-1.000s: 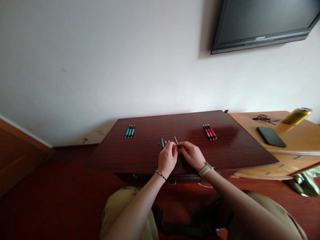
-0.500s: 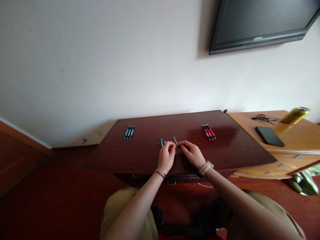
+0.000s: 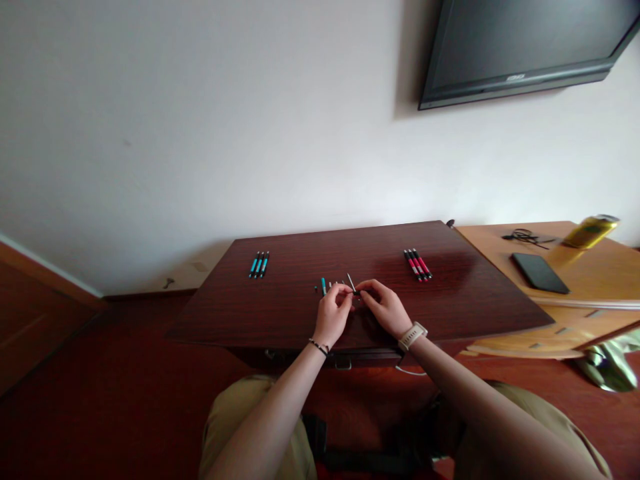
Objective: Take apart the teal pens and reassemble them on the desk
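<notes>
Over the front middle of the dark table, my left hand (image 3: 334,313) and my right hand (image 3: 384,308) meet at the fingertips. Both pinch a small black pen part (image 3: 356,293), mostly covered by the fingers. Just beyond them lies a thin silvery rod (image 3: 351,281), which looks like a pen refill. A teal pen barrel (image 3: 323,285) rests left of it, beside my left hand. Several tiny pen pieces (image 3: 331,285) are scattered near the barrel, partly hidden by my left fingers. A small dark piece (image 3: 315,289) sits farther left.
Blue pens (image 3: 259,265) lie in a row at the table's left, pink-red pens (image 3: 418,265) at its right. On the lighter cabinet (image 3: 493,250) are a dark phone (image 3: 540,272), a black cable (image 3: 525,236) and a yellow can (image 3: 591,231). A television (image 3: 520,83) hangs above.
My fingertips have shifted very slightly, and a bit more of the black part shows between them. The pens and loose pieces stay in place.
</notes>
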